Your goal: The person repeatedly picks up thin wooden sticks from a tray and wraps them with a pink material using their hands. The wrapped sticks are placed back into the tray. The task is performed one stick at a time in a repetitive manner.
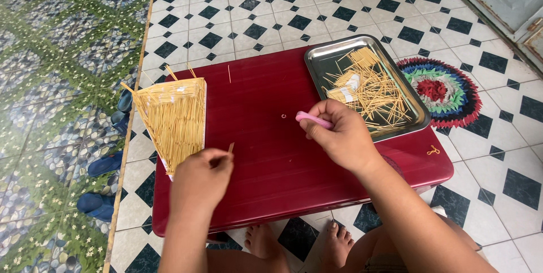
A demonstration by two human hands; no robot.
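Two hands work thin sticks at a low red counter (pixel 271 137).

The left hand (pixel 201 180) pinches a single stick (pixel 231 147) between thumb and fingertips, just beside the fan-shaped sheaf of sticks (pixel 172 117) lying on the counter's left side. The right hand (pixel 339 134) has its fingers closed around a pink tool (pixel 312 118), near the steel tray (pixel 322 58) that holds loose sticks (pixel 370 92). A tiny ring (pixel 283 116) lies on the counter between the hands. The step in hand looks like bringing stick and tool together; that calls for a steady pinch and careful aim at the stick's tip.
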